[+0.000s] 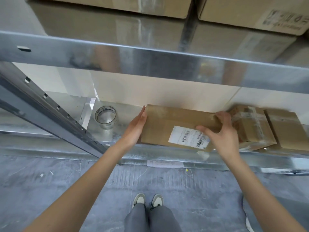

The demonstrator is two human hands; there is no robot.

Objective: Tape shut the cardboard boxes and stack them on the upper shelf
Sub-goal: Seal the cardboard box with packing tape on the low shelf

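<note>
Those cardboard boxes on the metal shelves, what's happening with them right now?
A person is standing at a metal rack, handling a cardboard box with a shipping label on the lower shelf. The left hand lies flat against the box's left side, fingers straight; the right hand curls over its right end. A roll of clear tape sits on that shelf to the left, untouched. More boxes lie to the right, one wrapped in tape. Two large boxes already sit on the upper shelf.

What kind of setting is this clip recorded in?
Probably a stockroom or warehouse: galvanised metal shelving, cardboard boxes on the upper shelf, a labelled parcel box between both hands, a tape roll beside it, bare concrete floor.
</note>
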